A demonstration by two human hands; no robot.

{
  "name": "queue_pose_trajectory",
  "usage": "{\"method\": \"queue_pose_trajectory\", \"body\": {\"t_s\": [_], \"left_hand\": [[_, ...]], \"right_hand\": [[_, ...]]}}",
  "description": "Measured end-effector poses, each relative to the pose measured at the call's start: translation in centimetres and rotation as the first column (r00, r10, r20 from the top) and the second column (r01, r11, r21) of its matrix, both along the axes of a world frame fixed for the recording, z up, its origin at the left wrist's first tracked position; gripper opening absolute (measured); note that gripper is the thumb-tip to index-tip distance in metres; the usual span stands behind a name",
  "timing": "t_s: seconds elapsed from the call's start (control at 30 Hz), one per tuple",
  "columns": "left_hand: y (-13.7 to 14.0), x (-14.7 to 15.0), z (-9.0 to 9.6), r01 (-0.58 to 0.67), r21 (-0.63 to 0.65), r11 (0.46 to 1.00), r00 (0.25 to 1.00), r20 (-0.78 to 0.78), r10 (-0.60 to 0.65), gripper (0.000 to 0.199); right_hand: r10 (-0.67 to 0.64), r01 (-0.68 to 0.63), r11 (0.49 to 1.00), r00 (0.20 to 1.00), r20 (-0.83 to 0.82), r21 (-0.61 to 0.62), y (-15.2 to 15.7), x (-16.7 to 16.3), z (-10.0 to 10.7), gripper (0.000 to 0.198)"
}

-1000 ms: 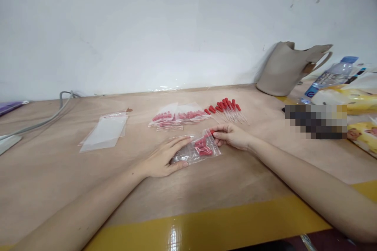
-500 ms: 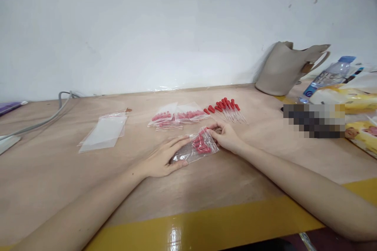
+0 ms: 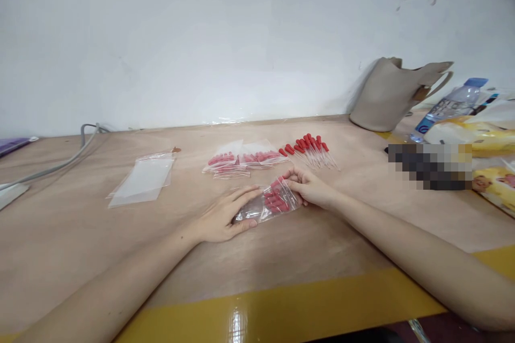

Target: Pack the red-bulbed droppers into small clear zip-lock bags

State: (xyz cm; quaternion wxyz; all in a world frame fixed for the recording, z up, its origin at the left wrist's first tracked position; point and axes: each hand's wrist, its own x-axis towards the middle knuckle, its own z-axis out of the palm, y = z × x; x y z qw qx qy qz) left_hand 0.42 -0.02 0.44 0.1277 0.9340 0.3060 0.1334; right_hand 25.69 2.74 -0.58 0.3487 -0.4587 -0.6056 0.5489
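Observation:
A clear zip-lock bag (image 3: 251, 214) lies on the brown-covered table with several red rubber bulbs (image 3: 277, 202) inside. My left hand (image 3: 227, 214) rests over its left end, fingers stretched along the far edge and thumb apart at the near edge. At the bag's right end, beside the zip strip, the fingers of my right hand (image 3: 303, 185) are pinched together. One red bulb lies right at those fingertips; whether they touch it is unclear. Just beyond are flat bags of red-bulbed pieces (image 3: 225, 161) and a loose pile of red-bulbed droppers (image 3: 311, 147) with clear stems.
Flat zip bags (image 3: 140, 179) lie stacked at the left, near a grey cable (image 3: 60, 168). Toward the back right stand a beige bag (image 3: 382, 99) and a water bottle (image 3: 450, 107), with yellow packages (image 3: 497, 185) beside them. Yellow tape (image 3: 281, 305) runs along the table's front edge.
The bag's right end and the red bulbs in it have shifted slightly. My right fingers have curled a little differently at the bag's edge. My left hand stays in place.

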Motion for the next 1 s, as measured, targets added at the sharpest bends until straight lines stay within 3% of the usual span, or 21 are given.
{"method": "queue_pose_trajectory", "body": {"t_s": [0.17, 0.37, 0.47, 0.67, 0.87, 1.0], "left_hand": [[-0.1, 0.0, 0.0, -0.015, -0.007, 1.000, 1.000, 0.000, 0.015, 0.058], [-0.1, 0.1, 0.0, -0.021, 0.003, 1.000, 1.000, -0.020, 0.021, 0.058], [0.0, 0.0, -0.1, -0.017, 0.014, 1.000, 0.999, -0.032, 0.018, 0.059], [0.1, 0.0, 0.0, 0.025, -0.002, 1.000, 0.999, -0.044, -0.025, 0.060], [0.2, -0.2, -0.2, 0.037, 0.003, 0.999, 0.997, -0.070, -0.036, 0.062], [0.3, -0.2, -0.3, 0.050, 0.008, 0.999, 0.997, -0.056, -0.050, 0.062]], "right_hand": [[-0.074, 0.078, 0.996, 0.993, 0.091, -0.042, -0.4, 0.0, 0.6, 0.023], [-0.125, 0.111, 0.982, 0.988, 0.088, 0.151, -0.2, -0.1, -0.2, 0.023], [-0.021, 0.009, 0.971, 0.999, 0.049, 0.239, 0.1, 0.1, -0.1, 0.025], [0.296, -0.293, 0.954, 0.955, -0.036, 0.064, 0.7, 1.1, 0.4, 0.033], [0.294, -0.290, 0.945, 0.956, -0.003, 0.151, 0.8, 1.3, 0.2, 0.038], [0.365, -0.375, 0.909, 0.927, 0.089, 0.180, 0.8, 1.6, 0.3, 0.027]]}}
